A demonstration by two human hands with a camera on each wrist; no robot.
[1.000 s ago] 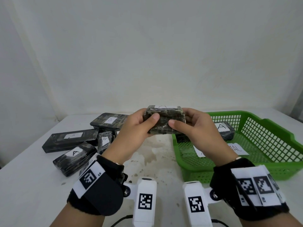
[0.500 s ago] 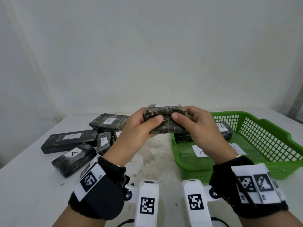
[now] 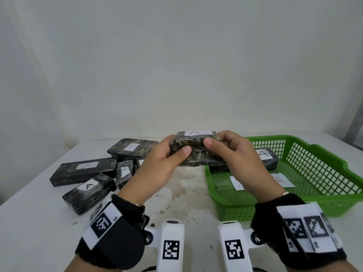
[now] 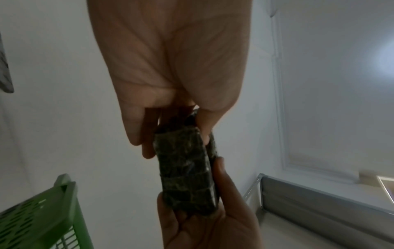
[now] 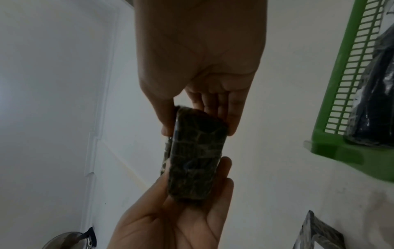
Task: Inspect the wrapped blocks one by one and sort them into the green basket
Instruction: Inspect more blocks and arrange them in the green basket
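A white tabletop (image 3: 35, 222), stained in the middle, carries everything. On its right side stands the green basket (image 3: 322, 185), a shallow mesh tray with a thick rim; its near left corner lies just beside the person's right wrist. On the basket floor lie white paper slips (image 3: 285, 181) with handwriting partly hidden by the right hand, and toward the far wall rests a dark wrapped block marked A (image 3: 268, 157).

On the left side of the tabletop a loose cluster of wrapped blocks lies close together: a long flat one with a small label (image 3: 82, 170), a broad one marked B (image 3: 132, 149) farthest back, a chunky one marked A (image 3: 89, 190) nearest, and a small one marked B (image 3: 124, 171) tilted between them.

Above the middle of the tabletop, clear of the surface and left of the basket, both hands raise the held block (image 3: 196, 149), dark and mottled under clear wrap, its white A label on the top face. The left hand (image 3: 157, 169) has its grip closed round the block's left end, thumb on the near face and fingers behind. The right hand (image 3: 233, 160) clasps the right end the same way, thumb tip pressing the near face. Both wrists wear black bands with square-patterned markers.
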